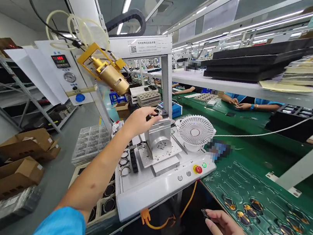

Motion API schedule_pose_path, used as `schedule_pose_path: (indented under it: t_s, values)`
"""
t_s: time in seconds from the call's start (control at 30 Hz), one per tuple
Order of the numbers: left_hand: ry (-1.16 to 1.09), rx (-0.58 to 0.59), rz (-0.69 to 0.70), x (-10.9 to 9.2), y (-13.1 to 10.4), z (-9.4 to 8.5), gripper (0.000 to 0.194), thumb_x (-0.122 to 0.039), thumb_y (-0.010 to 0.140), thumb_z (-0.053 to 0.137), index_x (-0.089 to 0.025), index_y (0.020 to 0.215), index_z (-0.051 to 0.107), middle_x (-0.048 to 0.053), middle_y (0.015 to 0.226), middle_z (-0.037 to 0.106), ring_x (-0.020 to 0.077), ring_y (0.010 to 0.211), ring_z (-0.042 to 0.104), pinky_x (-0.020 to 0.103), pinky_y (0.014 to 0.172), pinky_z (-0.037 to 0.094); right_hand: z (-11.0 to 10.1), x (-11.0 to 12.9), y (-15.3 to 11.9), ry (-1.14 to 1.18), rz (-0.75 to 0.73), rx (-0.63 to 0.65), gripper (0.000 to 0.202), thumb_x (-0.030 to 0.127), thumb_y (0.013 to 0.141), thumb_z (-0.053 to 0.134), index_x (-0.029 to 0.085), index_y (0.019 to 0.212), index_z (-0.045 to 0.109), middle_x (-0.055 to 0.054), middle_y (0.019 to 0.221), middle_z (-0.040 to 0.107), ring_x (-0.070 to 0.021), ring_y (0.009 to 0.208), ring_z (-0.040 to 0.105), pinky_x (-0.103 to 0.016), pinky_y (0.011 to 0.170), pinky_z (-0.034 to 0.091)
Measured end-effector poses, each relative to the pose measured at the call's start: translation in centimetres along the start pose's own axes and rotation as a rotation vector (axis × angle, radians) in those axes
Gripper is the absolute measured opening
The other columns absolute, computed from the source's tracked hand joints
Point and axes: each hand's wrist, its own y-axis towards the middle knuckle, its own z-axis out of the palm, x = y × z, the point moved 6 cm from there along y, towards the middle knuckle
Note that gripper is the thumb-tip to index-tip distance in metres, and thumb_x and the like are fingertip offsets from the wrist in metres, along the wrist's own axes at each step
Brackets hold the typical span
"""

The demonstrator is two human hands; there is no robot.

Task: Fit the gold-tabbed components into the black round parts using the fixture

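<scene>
My left hand [140,122] is closed on a small dark round part [154,114] at the top of a silver metal fixture [159,137] on the white bench machine [132,202]. Its fingertips partly cover that part, so I cannot tell whether it sits in the fixture or is held just above. In front of the bench, low on the right, my right hand [223,230] pinches a small black piece [204,214] between thumb and fingers. A clear green-looking tray [268,197] with several round parts with amber film lies right of this hand.
A gold dispensing head [112,77] hangs above and left of the fixture. A white fan [196,131] stands beside it, behind a red emergency button [197,169]. An orange cable [189,201] hangs at the front. Co-workers' hands [242,105] show across the bench.
</scene>
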Motion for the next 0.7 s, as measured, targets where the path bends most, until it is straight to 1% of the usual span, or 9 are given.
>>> schedule_pose_path:
  t_s: [0.07, 0.17, 0.27, 0.33, 0.4, 0.47, 0.57, 0.63, 0.7]
  values:
    - [-0.031, 0.030, -0.013, 0.4, 0.2, -0.3, 0.031, -0.041, 0.097, 0.054, -0.021, 0.086, 0.074, 0.009, 0.115, 0.079, 0.0277, 0.115, 0.070, 0.037, 0.099, 0.051, -0.4, -0.1, 0.2, 0.000, 0.022, -0.009, 0.048, 0.064, 0.071, 0.081, 0.020, 0.088, 0.079, -0.014, 0.100, 0.078, -0.0321, 0.095, 0.075, -0.038, 0.089, 0.062]
    - [0.020, 0.116, -0.066, 0.3, 0.8, -0.7, 0.031, -0.042, 0.095, 0.054, -0.021, 0.082, 0.073, 0.008, 0.107, 0.080, 0.0276, 0.103, 0.073, 0.037, 0.091, 0.053, -0.1, 0.3, 0.5, 0.012, 0.027, -0.012, 0.048, 0.065, 0.070, 0.081, 0.020, 0.088, 0.079, -0.014, 0.100, 0.078, -0.0322, 0.096, 0.074, -0.040, 0.091, 0.061]
    - [0.142, 0.259, -0.032, -0.6, 0.6, -0.5, 0.038, -0.053, 0.089, 0.062, -0.020, 0.104, 0.072, 0.010, 0.113, 0.078, 0.0300, 0.102, 0.072, 0.040, 0.091, 0.054, 0.8, 0.5, 1.1, 0.034, 0.008, 0.024, 0.047, 0.063, 0.074, 0.078, 0.019, 0.091, 0.076, -0.014, 0.102, 0.077, -0.0312, 0.097, 0.074, -0.040, 0.091, 0.061]
    - [0.192, 0.299, 0.024, -1.1, 0.0, -0.3, 0.058, -0.060, 0.084, 0.068, -0.017, 0.124, 0.065, 0.015, 0.130, 0.071, 0.0336, 0.117, 0.067, 0.044, 0.101, 0.052, 1.0, 0.4, 2.3, 0.057, -0.018, 0.043, 0.047, 0.061, 0.077, 0.076, 0.019, 0.098, 0.073, -0.015, 0.105, 0.076, -0.0303, 0.098, 0.073, -0.040, 0.089, 0.061]
    - [0.209, 0.301, 0.049, -1.3, -0.6, -0.2, 0.076, -0.065, 0.081, 0.071, -0.015, 0.137, 0.057, 0.018, 0.145, 0.061, 0.0357, 0.132, 0.059, 0.046, 0.112, 0.046, 0.6, 0.5, 4.2, 0.040, -0.036, 0.012, 0.054, 0.059, 0.076, 0.075, 0.018, 0.111, 0.068, -0.014, 0.105, 0.075, -0.0297, 0.097, 0.072, -0.040, 0.085, 0.061]
    - [0.210, 0.306, 0.033, -0.9, -0.8, 0.0, 0.086, -0.068, 0.079, 0.071, -0.014, 0.143, 0.052, 0.019, 0.149, 0.057, 0.0364, 0.136, 0.056, 0.048, 0.116, 0.043, -0.1, 0.9, 6.5, -0.097, -0.039, -0.034, 0.067, 0.054, 0.076, 0.072, 0.017, 0.131, 0.059, -0.013, 0.102, 0.076, -0.0276, 0.087, 0.072, -0.041, 0.081, 0.060]
    - [0.161, 0.313, -0.009, -0.3, -0.7, 0.2, 0.081, -0.068, 0.082, 0.069, -0.016, 0.141, 0.054, 0.019, 0.150, 0.058, 0.0361, 0.138, 0.054, 0.049, 0.118, 0.041, -0.5, 2.1, 9.9, -0.468, -0.043, -0.014, 0.080, 0.040, 0.082, 0.065, 0.015, 0.153, 0.041, -0.009, 0.099, 0.076, -0.0242, 0.072, 0.068, -0.040, 0.078, 0.054]
    - [0.089, 0.282, -0.014, -0.2, -1.0, -0.2, 0.073, -0.065, 0.087, 0.064, -0.016, 0.140, 0.055, 0.018, 0.157, 0.051, 0.0349, 0.146, 0.047, 0.050, 0.122, 0.036, 0.0, 2.6, 11.2, -0.678, -0.054, 0.054, 0.081, 0.032, 0.086, 0.062, 0.015, 0.159, 0.033, -0.009, 0.097, 0.076, -0.0256, 0.076, 0.069, -0.037, 0.076, 0.050]
    - [0.016, 0.205, 0.004, -0.6, -2.4, -1.0, 0.070, -0.063, 0.090, 0.061, -0.017, 0.143, 0.054, 0.018, 0.163, 0.043, 0.0336, 0.152, 0.039, 0.052, 0.125, 0.030, 0.8, 2.6, 11.6, -0.814, -0.068, 0.112, 0.081, 0.029, 0.090, 0.060, 0.012, 0.162, 0.028, -0.009, 0.093, 0.075, -0.0282, 0.083, 0.070, -0.034, 0.075, 0.047]
